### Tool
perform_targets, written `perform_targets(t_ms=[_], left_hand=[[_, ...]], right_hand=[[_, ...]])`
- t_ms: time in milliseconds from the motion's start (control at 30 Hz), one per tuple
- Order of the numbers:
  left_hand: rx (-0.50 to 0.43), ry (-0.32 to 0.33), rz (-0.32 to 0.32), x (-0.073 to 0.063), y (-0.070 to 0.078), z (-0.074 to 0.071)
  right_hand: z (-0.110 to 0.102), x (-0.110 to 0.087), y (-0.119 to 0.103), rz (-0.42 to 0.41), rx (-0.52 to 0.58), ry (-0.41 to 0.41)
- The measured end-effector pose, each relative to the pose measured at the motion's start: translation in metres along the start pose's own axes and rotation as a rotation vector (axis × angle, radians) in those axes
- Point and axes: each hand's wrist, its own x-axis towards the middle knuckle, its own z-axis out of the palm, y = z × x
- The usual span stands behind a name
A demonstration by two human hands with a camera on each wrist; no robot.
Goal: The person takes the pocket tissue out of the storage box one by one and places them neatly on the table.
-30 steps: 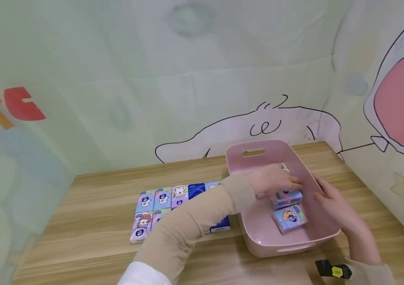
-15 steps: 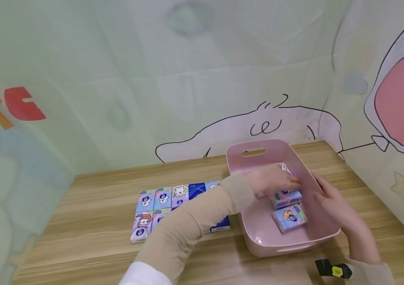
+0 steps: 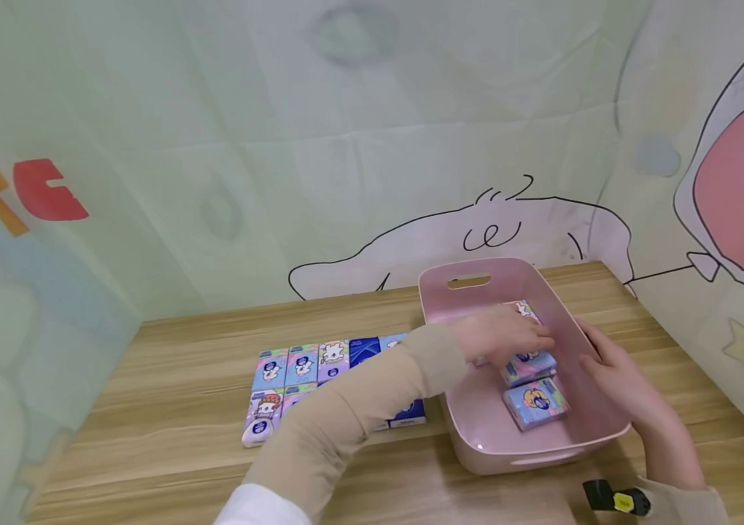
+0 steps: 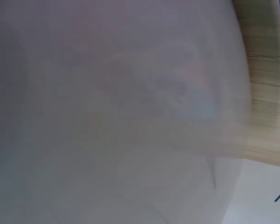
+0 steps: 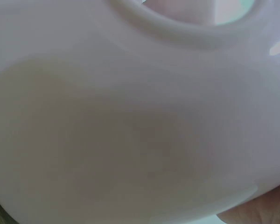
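Note:
My left hand (image 3: 502, 334) reaches down into a pink plastic bin (image 3: 485, 443), its fingers bent over a small printed tissue pack (image 3: 529, 367) and gripping it. A second tissue pack (image 3: 536, 403) lies flat in front of it on the bin floor. Another pack (image 3: 524, 310) shows partly behind the hand, which hides the rest. My right hand (image 3: 618, 375) holds the bin's right rim, thumb inside and fingers outside. The left wrist view is mostly hazy; the right wrist view is filled by the bin wall (image 5: 130, 93), with part of the hand (image 5: 261, 207) in the lower corner.
Left of the bin, two rows of tissue packs (image 3: 270, 370) lie side by side on the wooden table (image 3: 168, 408), partly covered by my left sleeve (image 3: 346, 408). A printed cloth backdrop (image 3: 247, 182) rises behind the table. A black strap (image 3: 615, 499) sits at the right wrist.
The pack under my left fingers has shifted and tilted slightly against the front one. Both hands stay nearly in place; the whole view has drifted a little.

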Motion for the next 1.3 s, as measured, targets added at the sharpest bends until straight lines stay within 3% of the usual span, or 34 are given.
perform_targets(t_ms=[100, 200, 400, 633, 800, 1000, 1167, 1300], left_hand=[[-0.042, -0.005, -0.037, -0.008, -0.001, -0.007], [-0.081, 0.05, -0.086, -0.019, -0.005, -0.013], [-0.192, 0.21, -0.172, -0.048, -0.013, -0.021], [-0.292, 0.4, -0.278, -0.099, -0.013, -0.018], [-0.418, 0.534, -0.363, -0.138, -0.009, -0.008], [-0.52, 0.67, -0.458, -0.181, 0.0, 0.017], [-0.556, 0.738, -0.534, -0.206, 0.012, 0.039], [-0.553, 0.737, -0.558, -0.216, 0.025, 0.056]], right_hand=[[-0.001, 0.0, -0.001, 0.002, -0.005, 0.0], [-0.001, 0.0, -0.001, 0.011, -0.005, -0.005], [-0.001, 0.0, -0.003, 0.033, -0.002, -0.011], [-0.001, -0.002, -0.002, 0.033, -0.016, -0.014], [-0.001, -0.003, -0.001, 0.026, -0.011, -0.018], [0.001, -0.002, -0.002, 0.034, -0.012, -0.025], [0.0, -0.001, -0.002, 0.038, -0.012, -0.033], [0.0, -0.001, 0.0, 0.04, -0.002, -0.033]])
